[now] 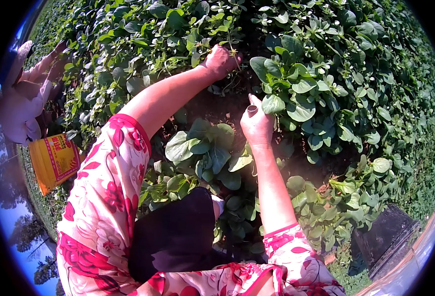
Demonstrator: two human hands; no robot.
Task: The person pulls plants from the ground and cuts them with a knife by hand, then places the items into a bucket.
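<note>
My left hand [223,63] is closed around thin stems of a leafy weed [232,39] at the top middle, low among the plants. Below and to the right, my right hand [258,124] grips a small hand tool by its tubular metal handle [252,109], whose round hollow end points up at me. The tool's working end is hidden among the leaves and shadow. Right beside that hand grows a broad-leaved green vegetable plant [301,88]. Dark bare soil [213,107] shows between the hands. Another broad-leaved plant [206,148] stands nearer to my knee.
Dense greens and weeds [350,74] spread across the bed. At left, a person in a light top [23,107] bends over the plants, near a yellow printed bag [54,162]. A black plastic crate [385,236] lies at lower right. My dark-clad knee [173,233] is below.
</note>
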